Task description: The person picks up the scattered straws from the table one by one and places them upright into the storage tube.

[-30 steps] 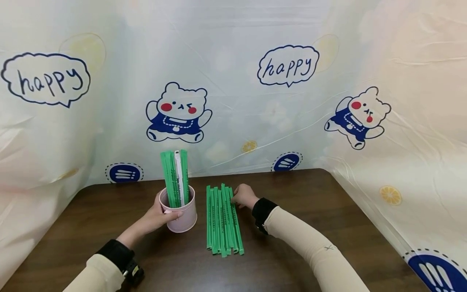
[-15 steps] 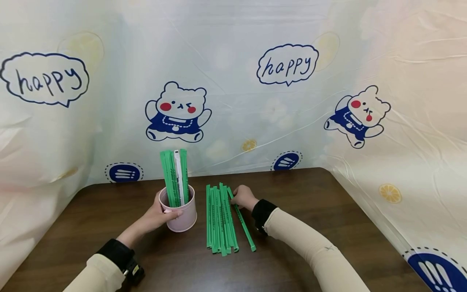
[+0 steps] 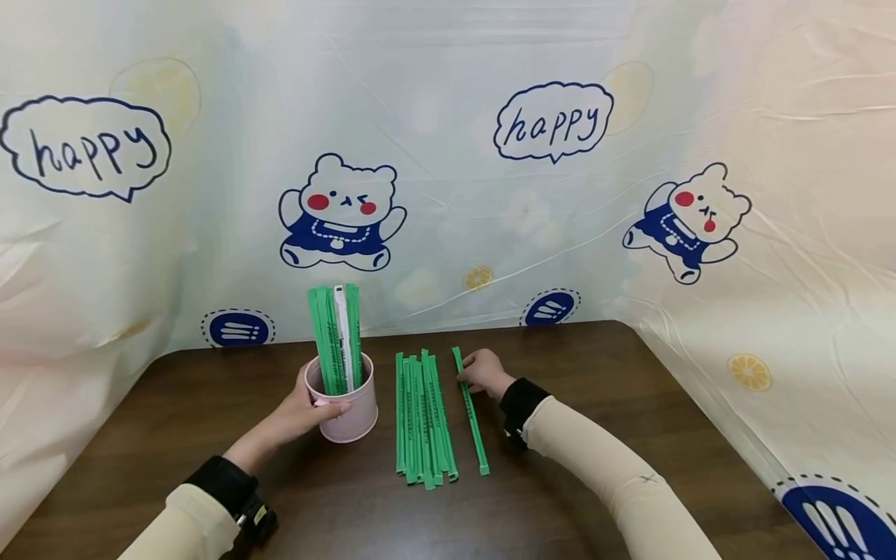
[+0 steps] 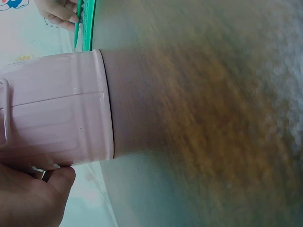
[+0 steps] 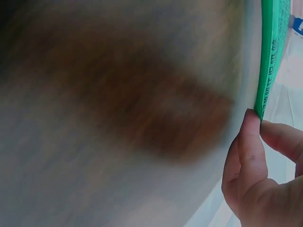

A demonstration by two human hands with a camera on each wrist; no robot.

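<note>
My left hand (image 3: 299, 414) grips a pink bucket (image 3: 352, 420) at its side, the thumb lying across the front. The bucket stands upright on the table, and its side handle (image 4: 5, 112) shows in the left wrist view. Several slim green wrapped sticks (image 3: 327, 342) and a white one (image 3: 343, 338) stand in it. To its right, a row of similar green sticks (image 3: 423, 420) lies on the table. Right of that row, my right hand (image 3: 486, 373) pinches a single green stick (image 3: 473, 428) near its far end. Dark printing shows on the green wrapping (image 5: 271, 61) in the right wrist view.
The brown wooden table (image 3: 336, 505) has rounded far corners. A pale printed curtain (image 3: 448, 171) with bears and lettering hangs behind it and along both sides. Each wrist wears a black band (image 3: 222, 484).
My right hand has drawn one green stick off the right side of the row and moved it rightward, leaving a gap. My left hand and the bucket have stayed in place.
</note>
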